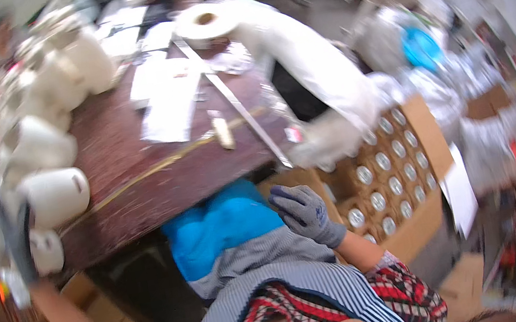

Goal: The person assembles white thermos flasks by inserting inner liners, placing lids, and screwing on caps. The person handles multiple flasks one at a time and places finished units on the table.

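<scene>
My left hand (16,235), in a grey work glove, reaches to the far left, beside a row of white rounded vessels. Its thumb and fingers are apart, next to a white vessel (59,196) at the table's left end. A smaller white piece (46,251) sits just right of the glove. Motion blur hides whether the hand touches any of them. My right hand (310,214), also gloved in grey, rests by my lap at the edge of a cardboard box (427,132). Its fingers are loosely stretched, with nothing visible in them.
A dark red table (126,149) bears white paper sheets (173,100), a metal ruler (238,106) and a roll of clear film (205,21). Several round-topped items stand in the divided box at right. Plastic bags (438,96) and a blue round object (421,48) lie beyond.
</scene>
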The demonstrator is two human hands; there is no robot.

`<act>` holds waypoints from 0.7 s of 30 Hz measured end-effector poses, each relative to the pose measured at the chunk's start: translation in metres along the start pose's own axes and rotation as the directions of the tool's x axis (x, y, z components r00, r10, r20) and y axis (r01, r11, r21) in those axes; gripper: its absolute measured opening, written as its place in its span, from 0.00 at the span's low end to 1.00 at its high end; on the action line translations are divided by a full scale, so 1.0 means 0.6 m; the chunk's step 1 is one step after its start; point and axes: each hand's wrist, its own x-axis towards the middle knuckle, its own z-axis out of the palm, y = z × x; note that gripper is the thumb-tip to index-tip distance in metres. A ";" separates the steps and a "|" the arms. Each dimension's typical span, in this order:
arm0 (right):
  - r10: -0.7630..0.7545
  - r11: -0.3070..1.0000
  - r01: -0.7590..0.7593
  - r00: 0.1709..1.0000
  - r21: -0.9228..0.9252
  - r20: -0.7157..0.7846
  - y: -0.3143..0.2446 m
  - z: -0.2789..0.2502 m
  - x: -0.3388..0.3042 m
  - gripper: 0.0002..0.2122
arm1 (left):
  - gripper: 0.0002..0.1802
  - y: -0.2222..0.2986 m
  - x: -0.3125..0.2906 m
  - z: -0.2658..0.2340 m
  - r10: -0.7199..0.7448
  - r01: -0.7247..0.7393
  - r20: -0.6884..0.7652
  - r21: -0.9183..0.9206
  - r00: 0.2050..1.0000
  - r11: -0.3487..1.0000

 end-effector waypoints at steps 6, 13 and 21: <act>0.762 0.534 -0.843 0.444 0.068 -0.471 0.134 -0.001 -0.331 0.19 | 0.49 0.042 -0.368 0.020 -0.268 0.421 0.381 -0.407 0.885 0.811; 0.912 0.380 -0.872 0.409 -0.308 -0.036 0.175 -0.066 -0.456 0.27 | 0.50 -0.051 -0.522 0.142 -0.246 0.773 0.736 -0.571 0.631 0.275; 0.892 0.366 -0.584 0.443 -0.724 0.094 0.217 -0.005 -0.484 0.31 | 0.39 -0.057 -0.434 0.118 -0.242 0.102 0.415 0.331 0.877 0.938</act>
